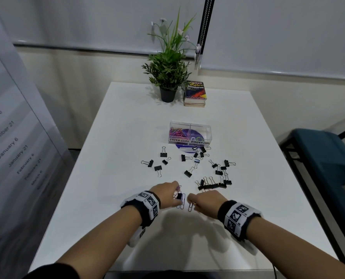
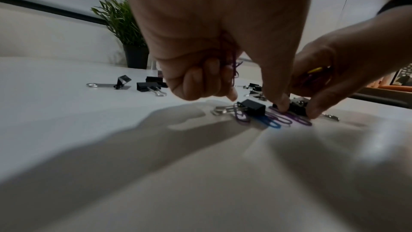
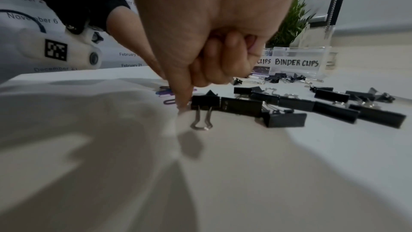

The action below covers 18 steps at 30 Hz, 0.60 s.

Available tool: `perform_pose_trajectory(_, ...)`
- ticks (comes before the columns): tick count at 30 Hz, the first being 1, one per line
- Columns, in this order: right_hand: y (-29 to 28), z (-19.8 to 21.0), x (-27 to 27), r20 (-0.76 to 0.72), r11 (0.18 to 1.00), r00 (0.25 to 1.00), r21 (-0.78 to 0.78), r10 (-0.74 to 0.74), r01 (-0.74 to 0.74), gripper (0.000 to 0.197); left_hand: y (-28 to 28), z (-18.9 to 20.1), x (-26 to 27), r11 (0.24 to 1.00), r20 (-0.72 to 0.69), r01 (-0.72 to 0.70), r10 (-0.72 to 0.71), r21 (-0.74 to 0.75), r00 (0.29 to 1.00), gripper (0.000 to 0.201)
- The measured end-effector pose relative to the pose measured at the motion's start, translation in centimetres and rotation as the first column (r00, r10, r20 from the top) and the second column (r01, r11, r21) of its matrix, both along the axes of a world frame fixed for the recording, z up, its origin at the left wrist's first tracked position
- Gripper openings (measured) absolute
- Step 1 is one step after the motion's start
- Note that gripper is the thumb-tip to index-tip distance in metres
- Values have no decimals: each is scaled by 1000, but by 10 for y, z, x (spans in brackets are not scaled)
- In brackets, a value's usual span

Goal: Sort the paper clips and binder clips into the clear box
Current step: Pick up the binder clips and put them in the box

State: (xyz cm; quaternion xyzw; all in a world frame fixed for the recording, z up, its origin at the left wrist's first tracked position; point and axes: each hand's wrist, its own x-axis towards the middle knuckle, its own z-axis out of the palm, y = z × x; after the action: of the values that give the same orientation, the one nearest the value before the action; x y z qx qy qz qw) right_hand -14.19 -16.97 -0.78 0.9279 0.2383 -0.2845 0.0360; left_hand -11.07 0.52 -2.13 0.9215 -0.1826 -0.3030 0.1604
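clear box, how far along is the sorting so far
Done: the paper clips side of the clear box already holds a colourful pile; the binder clips side looks empty.
In hand: the left hand and right hand each hold a few paper clips and reach for more paper clips on the table.
Left: all the black binder clips remain scattered there.
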Motion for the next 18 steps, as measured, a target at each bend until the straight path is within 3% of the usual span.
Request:
perform_pose_trajectory(6, 5, 0, 3, 15, 999, 999, 2, 36, -36, 18, 1, -2, 0, 999, 82, 38, -39, 10, 996, 42)
perform_pose_trajectory(10, 6, 2, 5, 34, 997, 997, -20, 73, -73, 22, 10, 7, 10, 1000, 126, -12, 13, -6, 992, 41)
perform_pose_trajectory(15, 8, -1, 5, 59, 998, 996, -17, 62, -61, 22, 30, 11, 22, 990, 130, -104, 91, 94, 987, 37)
perform_pose_trajectory(18, 10, -2, 6, 51, 1000, 998, 3, 21, -21, 21, 29, 11, 19, 989, 130, -142, 135, 47, 982, 37)
